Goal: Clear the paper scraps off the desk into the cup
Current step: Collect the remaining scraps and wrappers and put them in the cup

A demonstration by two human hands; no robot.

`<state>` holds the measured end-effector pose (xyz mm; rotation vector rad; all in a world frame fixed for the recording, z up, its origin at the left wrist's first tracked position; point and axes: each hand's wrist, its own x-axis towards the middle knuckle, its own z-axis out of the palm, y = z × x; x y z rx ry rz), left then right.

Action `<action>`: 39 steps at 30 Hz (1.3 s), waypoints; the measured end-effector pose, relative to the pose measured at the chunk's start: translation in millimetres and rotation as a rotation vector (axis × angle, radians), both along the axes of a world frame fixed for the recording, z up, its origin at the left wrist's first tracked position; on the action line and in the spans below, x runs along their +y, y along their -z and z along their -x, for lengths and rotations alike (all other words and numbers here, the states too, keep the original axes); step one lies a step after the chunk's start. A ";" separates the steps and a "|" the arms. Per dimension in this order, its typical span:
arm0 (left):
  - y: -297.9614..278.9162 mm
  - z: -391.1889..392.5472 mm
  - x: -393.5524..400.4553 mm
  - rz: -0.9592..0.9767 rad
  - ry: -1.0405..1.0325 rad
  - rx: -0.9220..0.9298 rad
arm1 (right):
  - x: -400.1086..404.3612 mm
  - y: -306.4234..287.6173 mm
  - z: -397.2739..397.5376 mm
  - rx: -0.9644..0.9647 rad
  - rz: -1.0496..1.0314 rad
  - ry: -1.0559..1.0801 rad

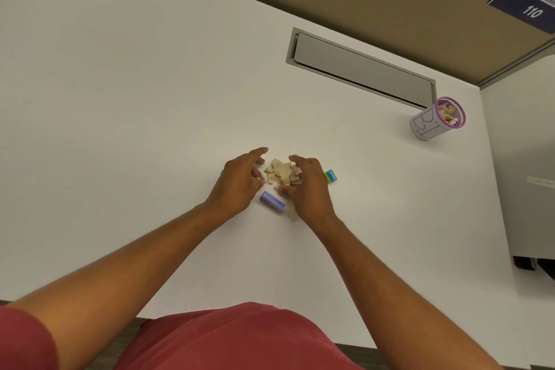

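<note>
A small heap of beige paper scraps [280, 173] lies in the middle of the white desk [120, 99]. My left hand [240, 182] curves around the heap's left side with fingers spread. My right hand [309, 186] cups the right side, fingers bent over the scraps and touching them. One more scrap [292, 215] lies by my right wrist. The cup [432, 123], grey with a purple rim, stands far to the right near the desk's edge and holds several scraps.
A purple cylinder [272, 201] lies on its side between my wrists. A blue and yellow eraser [331, 176] sits just right of my right hand. A grey cable hatch [360, 66] is set into the desk behind. A cabinet stands at the right.
</note>
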<state>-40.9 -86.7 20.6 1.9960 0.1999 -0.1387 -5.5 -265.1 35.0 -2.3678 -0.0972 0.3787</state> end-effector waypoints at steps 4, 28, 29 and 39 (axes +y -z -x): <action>0.2 -6.7 14.3 -0.095 -0.089 -0.094 | -19.1 -14.2 -12.9 -0.048 0.117 -0.081; -4.2 -40.9 19.3 -0.370 0.466 0.010 | -24.0 -10.0 -39.8 -0.045 0.350 -0.367; -4.6 -42.9 16.2 -0.383 0.498 0.007 | -22.3 -9.1 -42.7 -0.036 0.382 -0.424; -4.2 -67.3 8.5 -0.429 0.559 -0.070 | -15.6 2.2 -35.5 -0.192 0.395 -0.419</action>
